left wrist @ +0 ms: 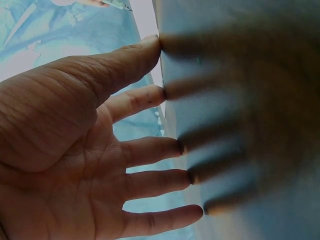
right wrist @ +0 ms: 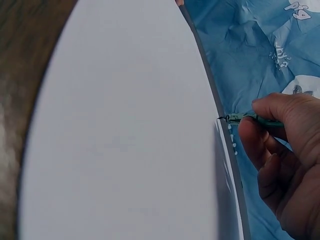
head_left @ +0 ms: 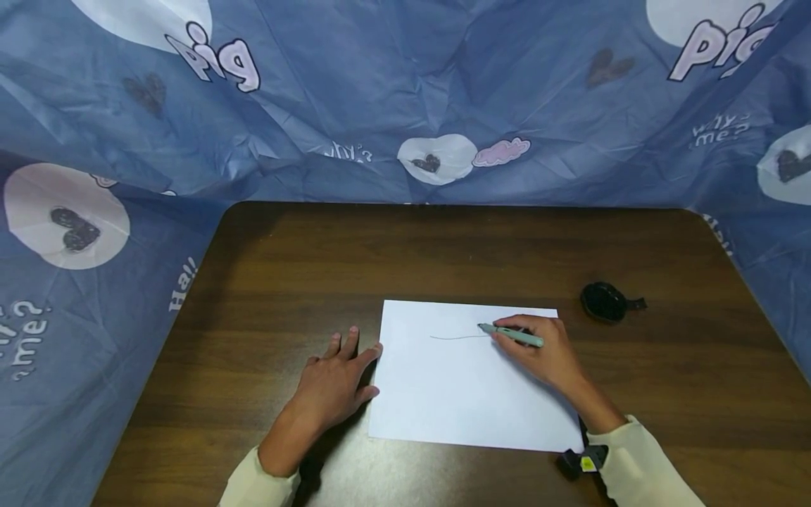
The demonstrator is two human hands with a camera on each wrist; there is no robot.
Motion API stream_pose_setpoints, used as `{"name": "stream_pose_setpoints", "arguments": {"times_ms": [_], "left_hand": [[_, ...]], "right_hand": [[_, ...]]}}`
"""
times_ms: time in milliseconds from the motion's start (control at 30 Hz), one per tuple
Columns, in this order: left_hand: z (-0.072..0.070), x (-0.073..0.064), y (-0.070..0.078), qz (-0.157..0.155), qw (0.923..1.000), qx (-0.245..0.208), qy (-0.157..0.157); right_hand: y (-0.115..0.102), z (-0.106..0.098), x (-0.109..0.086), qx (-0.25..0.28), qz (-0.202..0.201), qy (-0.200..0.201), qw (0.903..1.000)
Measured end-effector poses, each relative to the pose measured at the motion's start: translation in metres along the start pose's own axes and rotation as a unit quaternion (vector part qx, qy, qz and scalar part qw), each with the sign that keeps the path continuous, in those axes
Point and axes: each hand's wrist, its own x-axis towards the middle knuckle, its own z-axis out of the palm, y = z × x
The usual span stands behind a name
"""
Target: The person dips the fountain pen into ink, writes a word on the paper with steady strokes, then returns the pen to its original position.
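Note:
A white sheet of paper (head_left: 462, 394) lies on the brown wooden table, with one thin, slightly wavy dark line (head_left: 456, 338) in its upper part. My right hand (head_left: 538, 352) pinches a pale green pen (head_left: 522, 336) between thumb and fingers, its dark tip at the paper near the line's right end. In the right wrist view the pen (right wrist: 245, 118) meets the sheet at a low angle. My left hand (head_left: 336, 387) rests with spread fingers at the paper's left edge; thumb and index fingertip touch that edge, while the other fingertips press on the table, as the left wrist view shows.
A small black round object with a short handle (head_left: 605, 303) lies right of the paper, beyond my right hand. Wooden tabletop (head_left: 405, 246) stretches behind the sheet. A blue printed cloth (head_left: 380, 91) hangs along the table's far edge and sides. A black wrist device (head_left: 579, 462) sits at my right sleeve.

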Motion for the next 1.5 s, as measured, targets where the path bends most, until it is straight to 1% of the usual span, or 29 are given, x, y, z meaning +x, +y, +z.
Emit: {"name": "stream_pose_setpoints", "arguments": {"times_ms": [167,333,467,667,1200,1500], "left_hand": [[-0.001,0.0,0.001,-0.002,1.0,0.0,-0.004],[-0.001,-0.001,0.001,-0.008,0.9997,-0.016,-0.016],[-0.002,-0.002,0.002,-0.007,0.9997,-0.019,-0.013],[-0.002,-0.002,0.002,-0.01,0.9997,-0.019,-0.012],[-0.004,-0.001,0.003,-0.009,0.9999,-0.007,-0.008],[-0.001,0.0,0.002,-0.01,0.9998,-0.01,-0.011]], "right_hand": [[-0.002,0.0,-0.001,-0.003,-0.002,0.001,1.0],[-0.003,0.0,-0.005,-0.001,0.002,0.0,1.0],[-0.003,-0.001,-0.007,0.005,-0.001,0.003,1.0],[-0.005,-0.002,-0.009,0.007,0.007,0.0,1.0],[-0.007,-0.002,-0.012,0.003,0.009,0.0,1.0],[-0.009,-0.003,-0.016,-0.003,0.025,-0.011,0.9996]]}}
